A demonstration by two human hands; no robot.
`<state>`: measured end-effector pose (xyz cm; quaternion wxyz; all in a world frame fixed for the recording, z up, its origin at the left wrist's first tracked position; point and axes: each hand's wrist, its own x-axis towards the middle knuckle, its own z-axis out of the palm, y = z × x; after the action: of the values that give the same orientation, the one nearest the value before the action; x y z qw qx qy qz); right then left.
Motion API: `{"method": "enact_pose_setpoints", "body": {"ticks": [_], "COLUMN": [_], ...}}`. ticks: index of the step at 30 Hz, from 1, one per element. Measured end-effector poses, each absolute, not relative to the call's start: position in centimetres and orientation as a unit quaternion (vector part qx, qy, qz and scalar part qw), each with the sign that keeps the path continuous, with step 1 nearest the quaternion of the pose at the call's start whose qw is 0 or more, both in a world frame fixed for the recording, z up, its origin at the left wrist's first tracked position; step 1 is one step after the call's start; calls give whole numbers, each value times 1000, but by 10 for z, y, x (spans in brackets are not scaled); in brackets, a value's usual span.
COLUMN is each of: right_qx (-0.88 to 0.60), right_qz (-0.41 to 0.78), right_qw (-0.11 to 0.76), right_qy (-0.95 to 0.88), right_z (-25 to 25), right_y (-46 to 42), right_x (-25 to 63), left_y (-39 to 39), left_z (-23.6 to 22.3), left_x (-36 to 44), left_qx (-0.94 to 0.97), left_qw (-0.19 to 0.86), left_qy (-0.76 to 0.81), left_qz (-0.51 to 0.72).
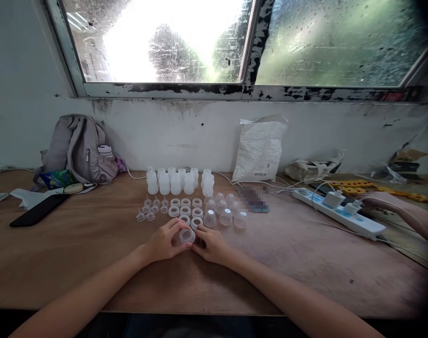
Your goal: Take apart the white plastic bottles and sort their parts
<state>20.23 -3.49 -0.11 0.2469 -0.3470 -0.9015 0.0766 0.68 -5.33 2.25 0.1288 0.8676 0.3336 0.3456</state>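
My left hand (166, 241) curls around a translucent round bottle part (187, 236), its circular opening facing up. From the other side, the fingers of my right hand (212, 244) close in against the same part; their exact contact is partly hidden. Just beyond my fingertips lie several white screw rings (186, 202) in rows. Clear nipples (150, 216) with thin tips stand to the left of the rings. Clear dome caps (225, 217) are grouped to the right. Behind these, milky plastic bottles (175, 183) stand upright in a block.
A grey backpack (78, 150) and a black flat case (39, 210) are at the left. A white plastic bag (259, 150) leans on the wall. On the right, a power strip (337, 213) with chargers and cables lies near another person's arm (399, 209).
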Motion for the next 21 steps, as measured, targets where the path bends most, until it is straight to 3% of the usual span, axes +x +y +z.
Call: {"method": "enact_pose_setpoints", "body": {"ticks": [8,14,21], "right_qx": [-344,-332,-329], "right_qz": [180,168,162], "right_qw": [348,338,332], "right_qy": [-854,-865,-869], "right_z": [7,7,5], "right_y": [-34,-36,-36], "right_x": [205,203,204], "left_y": [-51,-51,-47], "left_z": [22,23,18], "left_x": [7,8,6], "left_qx": [874,900,860], "left_qw": [139,163,207], "left_qy": [348,318,333], "left_qz": [310,248,325]}}
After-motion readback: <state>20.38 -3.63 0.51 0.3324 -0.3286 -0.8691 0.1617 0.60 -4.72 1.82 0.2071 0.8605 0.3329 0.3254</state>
